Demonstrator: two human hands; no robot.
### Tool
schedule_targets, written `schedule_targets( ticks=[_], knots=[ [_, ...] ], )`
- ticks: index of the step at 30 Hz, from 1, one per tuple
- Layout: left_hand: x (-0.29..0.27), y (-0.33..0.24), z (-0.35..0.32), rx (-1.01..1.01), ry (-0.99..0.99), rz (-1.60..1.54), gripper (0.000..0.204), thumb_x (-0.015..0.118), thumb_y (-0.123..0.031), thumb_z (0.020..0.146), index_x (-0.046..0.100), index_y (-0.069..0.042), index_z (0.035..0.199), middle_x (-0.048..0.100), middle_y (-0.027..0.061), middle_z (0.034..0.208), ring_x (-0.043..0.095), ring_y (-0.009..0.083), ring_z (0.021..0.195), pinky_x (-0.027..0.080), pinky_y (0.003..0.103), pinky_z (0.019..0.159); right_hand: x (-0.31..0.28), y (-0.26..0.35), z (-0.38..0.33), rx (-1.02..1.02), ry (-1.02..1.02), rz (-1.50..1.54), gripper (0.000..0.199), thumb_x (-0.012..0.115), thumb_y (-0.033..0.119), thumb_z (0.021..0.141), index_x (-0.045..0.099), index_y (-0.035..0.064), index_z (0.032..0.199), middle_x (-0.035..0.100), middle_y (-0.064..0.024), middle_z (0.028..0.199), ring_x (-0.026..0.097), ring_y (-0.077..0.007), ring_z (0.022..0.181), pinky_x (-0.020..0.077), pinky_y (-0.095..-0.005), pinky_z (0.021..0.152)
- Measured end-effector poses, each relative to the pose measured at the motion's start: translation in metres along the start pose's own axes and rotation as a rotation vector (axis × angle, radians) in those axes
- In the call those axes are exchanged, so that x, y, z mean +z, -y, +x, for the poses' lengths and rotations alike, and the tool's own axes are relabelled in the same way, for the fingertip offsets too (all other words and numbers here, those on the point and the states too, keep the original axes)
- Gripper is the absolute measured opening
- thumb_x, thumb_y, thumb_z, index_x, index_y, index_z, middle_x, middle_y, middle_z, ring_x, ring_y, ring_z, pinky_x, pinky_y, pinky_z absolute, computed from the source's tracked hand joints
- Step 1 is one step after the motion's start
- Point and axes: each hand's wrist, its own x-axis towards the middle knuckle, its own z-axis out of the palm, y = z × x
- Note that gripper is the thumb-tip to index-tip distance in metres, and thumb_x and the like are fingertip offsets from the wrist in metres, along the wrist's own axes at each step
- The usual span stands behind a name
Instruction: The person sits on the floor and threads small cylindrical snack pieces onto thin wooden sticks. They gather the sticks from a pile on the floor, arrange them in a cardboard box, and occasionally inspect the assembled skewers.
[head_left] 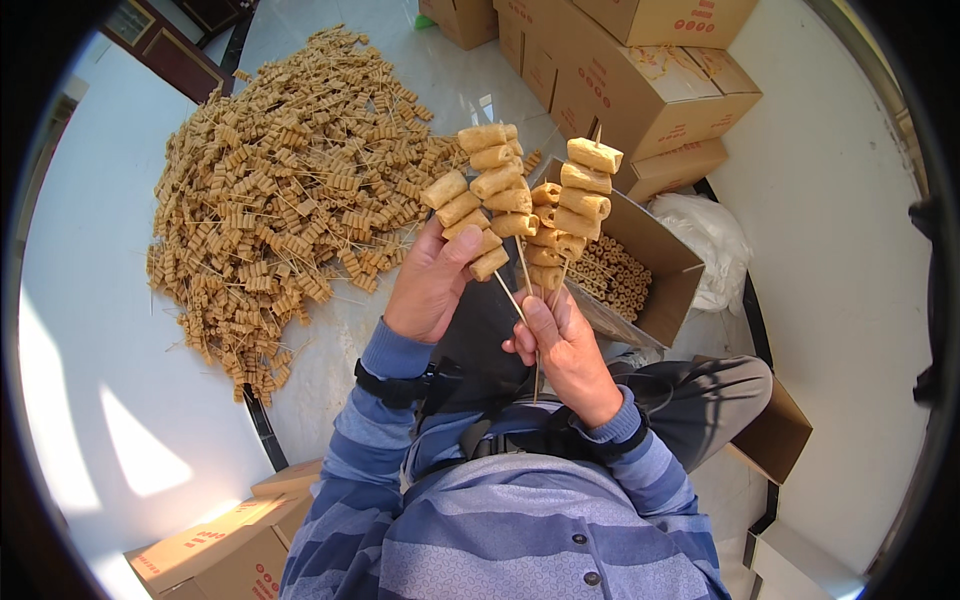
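My left hand (435, 280) is closed on the rolls of one skewer (457, 210), thumb across its lower pieces. That skewer carries hollow golden-brown rolls, perhaps tofu skin, threaded side by side on a thin stick. Fanned out beside it are several more such skewers, among them a middle one (497, 182) and a right one (585, 205). Their bare sticks meet in my right hand (565, 350), whose fingers wrap around them; the stick of the left skewer also runs down to it. The rolls point up and away from me.
A large pile of similar skewers (290, 190) covers the floor at the left. Just beyond my right hand, an open cardboard box (672, 290) holds rows of them. Closed cartons (640, 95) stack up at the far right, near a white plastic bag (705, 250). More cartons (225, 550) stand at lower left.
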Motion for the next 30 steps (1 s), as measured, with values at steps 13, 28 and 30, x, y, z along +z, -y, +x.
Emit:
schedule_targets(
  ticks=[13, 28, 30],
  knots=[
    [-0.014, -0.03, -0.007, 0.275, -0.099, -0.156, 0.042, 0.055, -0.029, 0.105, 0.048, -0.008, 0.14, 0.058, 0.0078, 0.132, 0.058, 0.0212, 0.122, 0.048, 0.038, 0.105, -0.017, -0.005, 0.001, -0.009, 0.065, -0.012, 0.026, 0.044, 0.023, 0.109, 0.051, -0.0001, 0.118, 0.058, -0.0057, 0.079, 0.061, -0.0132, 0.072, 0.0552, -0.0291, 0.072],
    [0.0, -0.013, 0.003, 0.251, -0.039, -0.123, 0.05, 0.052, -0.031, 0.105, 0.042, -0.002, 0.145, 0.057, 0.0136, 0.137, 0.058, 0.0262, 0.122, 0.048, 0.041, 0.104, -0.012, -0.005, -0.009, -0.036, 0.105, -0.082, 0.026, 0.046, 0.023, 0.109, 0.053, 0.0001, 0.118, 0.054, -0.0019, 0.071, 0.055, -0.0101, 0.063, 0.0511, -0.0269, 0.065],
    [0.001, -0.014, 0.001, 0.254, -0.012, -0.154, 0.05, 0.052, -0.031, 0.106, 0.041, -0.003, 0.145, 0.057, 0.0131, 0.137, 0.058, 0.0257, 0.122, 0.048, 0.04, 0.103, -0.013, -0.004, -0.01, -0.012, 0.12, -0.073, 0.025, 0.046, 0.023, 0.109, 0.053, 0.0004, 0.118, 0.054, -0.002, 0.071, 0.055, -0.0099, 0.062, 0.0509, -0.0267, 0.064]
  ],
)
